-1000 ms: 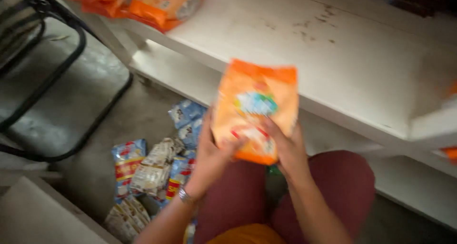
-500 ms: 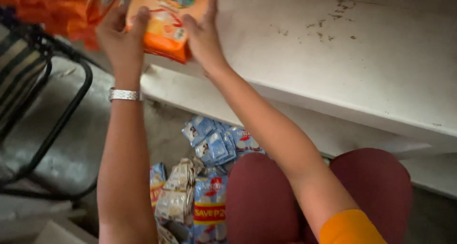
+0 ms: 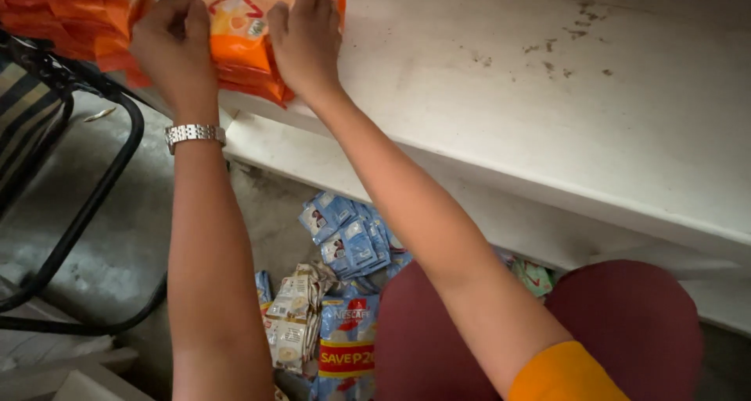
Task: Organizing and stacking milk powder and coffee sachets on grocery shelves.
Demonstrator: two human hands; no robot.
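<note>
left hand (image 3: 174, 45): reaching up, fingers bent, silver watch on wrist | right hand (image 3: 307, 37): reaching up, flat, fingers straight | both arms stretched out

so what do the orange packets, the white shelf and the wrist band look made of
Orange snack packets: thin plastic film, glossy, judging by creases and sheen. White shelf: probably painted wood or board, matte, with scuffs and dark specks. Silver watch band on the left hand: linked metal, shiny.
</note>
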